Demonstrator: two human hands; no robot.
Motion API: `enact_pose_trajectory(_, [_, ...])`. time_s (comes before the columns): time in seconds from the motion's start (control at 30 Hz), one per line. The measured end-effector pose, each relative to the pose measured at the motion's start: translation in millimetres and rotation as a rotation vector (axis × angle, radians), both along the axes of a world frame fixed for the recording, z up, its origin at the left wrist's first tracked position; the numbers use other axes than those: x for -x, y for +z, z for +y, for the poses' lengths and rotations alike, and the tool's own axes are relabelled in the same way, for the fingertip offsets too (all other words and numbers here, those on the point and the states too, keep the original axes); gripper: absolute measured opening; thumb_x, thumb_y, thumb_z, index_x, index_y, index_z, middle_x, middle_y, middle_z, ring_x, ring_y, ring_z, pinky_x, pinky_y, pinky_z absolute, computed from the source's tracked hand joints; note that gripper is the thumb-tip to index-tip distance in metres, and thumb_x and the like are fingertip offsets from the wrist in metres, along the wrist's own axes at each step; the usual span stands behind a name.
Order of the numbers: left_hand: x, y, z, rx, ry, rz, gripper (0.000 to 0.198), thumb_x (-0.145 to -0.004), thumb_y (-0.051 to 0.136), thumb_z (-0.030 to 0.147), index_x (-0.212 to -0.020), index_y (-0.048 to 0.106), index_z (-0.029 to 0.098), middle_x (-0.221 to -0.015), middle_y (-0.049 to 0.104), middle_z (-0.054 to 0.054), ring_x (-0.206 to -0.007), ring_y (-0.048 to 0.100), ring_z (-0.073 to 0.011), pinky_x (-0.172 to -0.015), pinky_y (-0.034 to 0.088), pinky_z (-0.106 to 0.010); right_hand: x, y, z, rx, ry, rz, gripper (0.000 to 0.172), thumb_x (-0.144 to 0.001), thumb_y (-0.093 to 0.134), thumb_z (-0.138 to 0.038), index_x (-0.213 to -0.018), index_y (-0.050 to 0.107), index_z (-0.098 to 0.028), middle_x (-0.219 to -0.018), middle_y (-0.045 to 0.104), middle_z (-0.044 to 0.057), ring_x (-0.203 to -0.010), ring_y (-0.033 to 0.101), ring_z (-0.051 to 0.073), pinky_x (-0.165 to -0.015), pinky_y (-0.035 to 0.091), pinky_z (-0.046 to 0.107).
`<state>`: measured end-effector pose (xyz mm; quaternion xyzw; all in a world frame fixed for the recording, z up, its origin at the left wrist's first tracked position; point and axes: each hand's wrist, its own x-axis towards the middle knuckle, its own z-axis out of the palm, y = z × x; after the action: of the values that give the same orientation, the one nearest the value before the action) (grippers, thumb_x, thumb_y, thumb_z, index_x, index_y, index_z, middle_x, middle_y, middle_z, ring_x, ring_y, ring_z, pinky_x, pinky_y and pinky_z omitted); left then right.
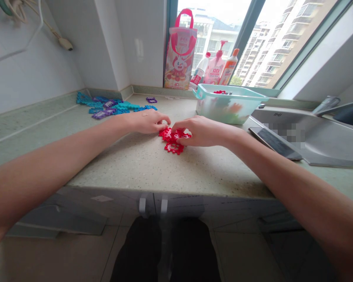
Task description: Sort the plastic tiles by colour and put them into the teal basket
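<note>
On the countertop in front of me lies a small cluster of red plastic interlocking pieces point(174, 147), with notched edges and cut-out middles. My left hand point(150, 121) reaches in from the left, its curled fingers at the cluster's far left edge. From the right, my right hand point(195, 131) has thumb and fingers closed on one of the red pieces, over the rest of the cluster. Both palms face down, and they partly cover the red pieces. Whether my left fingertips grip a piece or only touch it is hard to make out.
Blue and purple pieces point(108, 106) lie piled at the back left. A pale green tub point(223, 107) with pieces inside stands behind my right hand. A phone point(272, 143) lies at the steel sink's point(326, 137) edge. A bag point(181, 58) and bottles point(216, 68) line the window.
</note>
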<state>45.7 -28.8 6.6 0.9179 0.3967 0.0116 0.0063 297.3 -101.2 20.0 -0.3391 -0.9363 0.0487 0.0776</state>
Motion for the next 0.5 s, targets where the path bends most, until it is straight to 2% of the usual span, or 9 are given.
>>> enact_pose_trajectory(0.33, [1.1,-1.1,1.5,-0.009,-0.008,-0.002,0.047,-0.104,0.052,0.04,-0.143,0.077,0.028,-0.106,0.082,-0.006,-0.093,0.072,-0.0236,-0.082,0.046,-0.031,-0.1,-0.6,0.4,0.0,-0.004,0.0,0.014,-0.101,0.068,-0.031,-0.107,0.078,-0.023,-0.087,0.075,0.003,-0.075,0.058,0.017,-0.074,0.034,0.033])
enact_pose_trajectory(0.5, [0.5,-1.5,2.7,-0.005,0.001,0.003,0.044,-0.105,0.052,0.04,-0.139,0.078,0.028,-0.104,0.082,-0.006,-0.086,0.071,-0.0224,-0.077,0.045,-0.031,0.3,-0.1,-0.1,-0.009,0.002,-0.002,0.012,-0.1,0.068,-0.029,-0.106,0.077,-0.023,-0.086,0.074,0.003,-0.074,0.057,0.017,-0.074,0.034,0.033])
